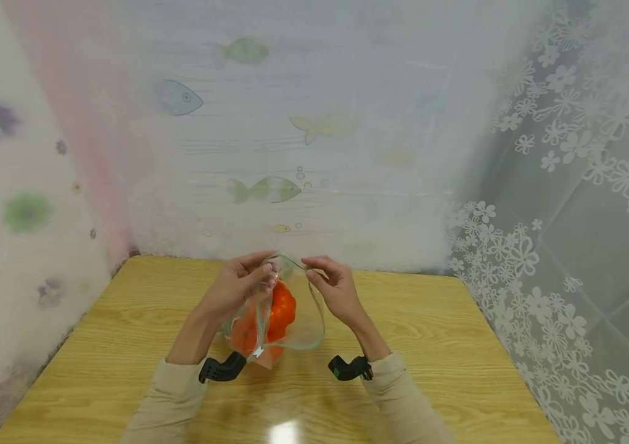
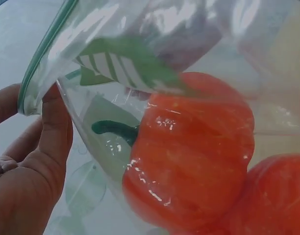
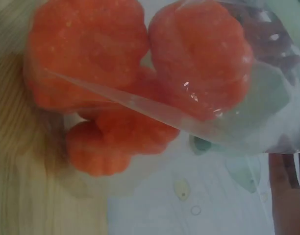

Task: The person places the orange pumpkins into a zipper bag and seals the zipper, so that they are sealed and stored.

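Observation:
A clear plastic zip bag point(image 1: 306, 336) with a green-edged mouth stands spread between both hands. My left hand point(image 1: 231, 287) pinches the left side of the rim. On the opposite side, the right hand point(image 1: 339, 293) pinches the rim between thumb and fingertips. A small white slider point(image 1: 258, 353) sits at the near corner of the mouth. Inside the bag are several ribbed orange-red pumpkins. One pumpkin point(image 2: 189, 152) with a curved dark green stem shows through the plastic in the left wrist view. In the right wrist view, more pumpkins point(image 3: 88, 54) press together behind the film.
The bag is over a wood-grain table point(image 1: 431, 345). Behind the table hangs a pale sheet with fish drawings point(image 1: 270, 188); a flower-patterned panel point(image 1: 559, 308) borders the right side. Black wrist cameras point(image 1: 222, 368) are strapped near both sleeves.

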Tool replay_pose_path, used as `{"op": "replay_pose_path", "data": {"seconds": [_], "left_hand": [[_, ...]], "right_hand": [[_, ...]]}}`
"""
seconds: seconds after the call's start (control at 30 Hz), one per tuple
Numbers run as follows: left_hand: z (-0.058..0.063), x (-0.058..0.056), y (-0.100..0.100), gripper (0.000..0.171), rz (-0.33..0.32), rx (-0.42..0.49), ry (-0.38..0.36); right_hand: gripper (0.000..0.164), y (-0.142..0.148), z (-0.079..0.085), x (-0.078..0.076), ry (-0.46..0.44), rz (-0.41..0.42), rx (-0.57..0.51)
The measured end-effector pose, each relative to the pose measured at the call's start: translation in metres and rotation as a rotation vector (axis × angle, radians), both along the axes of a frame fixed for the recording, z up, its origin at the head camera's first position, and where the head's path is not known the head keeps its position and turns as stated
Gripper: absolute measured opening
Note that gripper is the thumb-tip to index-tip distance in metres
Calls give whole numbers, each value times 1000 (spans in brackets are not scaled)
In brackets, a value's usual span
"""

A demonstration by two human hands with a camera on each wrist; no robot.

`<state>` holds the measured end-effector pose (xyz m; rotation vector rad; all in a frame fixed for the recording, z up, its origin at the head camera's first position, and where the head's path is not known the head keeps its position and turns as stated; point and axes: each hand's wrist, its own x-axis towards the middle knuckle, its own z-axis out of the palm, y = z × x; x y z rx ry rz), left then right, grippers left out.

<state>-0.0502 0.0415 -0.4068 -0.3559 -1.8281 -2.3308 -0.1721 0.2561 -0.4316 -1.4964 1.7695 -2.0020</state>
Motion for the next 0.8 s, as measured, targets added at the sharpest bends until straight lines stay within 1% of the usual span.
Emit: {"op": "replay_pose_path", "data": {"seconds": [0.07, 0.13, 0.23, 0.33, 0.43, 0.5, 0.57, 0.67, 0.73, 0.8], "left_hand": [[0, 2, 0, 49, -33, 6, 18], [0, 4, 0, 53, -61, 30, 32], [0, 5, -1, 53, -93, 77, 54], [-1, 6, 0, 52, -111, 95, 71], [-2, 8, 4, 51, -118, 103, 80], [-2, 9, 6, 50, -119, 109, 85], [-2, 10, 9, 50, -121, 117, 93], [-1, 13, 13, 50, -118, 116, 99], [0, 15, 15, 51, -104, 93, 95], [1, 18, 17, 51, -87, 49, 85]], "right_hand": [[28, 2, -4, 0, 20, 5, -51], [27, 5, -7, 0, 46, -3, -74], [26, 12, -10, 2, 76, -10, -63], [28, 21, -11, 6, 90, -5, -28], [30, 29, -12, 12, 60, 28, 3], [30, 34, -13, 16, 57, 40, 20], [29, 37, -13, 19, 84, 44, 26], [24, 39, -13, 22, 175, 23, 12], [21, 41, -12, 23, 231, 6, 1], [18, 43, -11, 24, 249, -21, -6]]}}
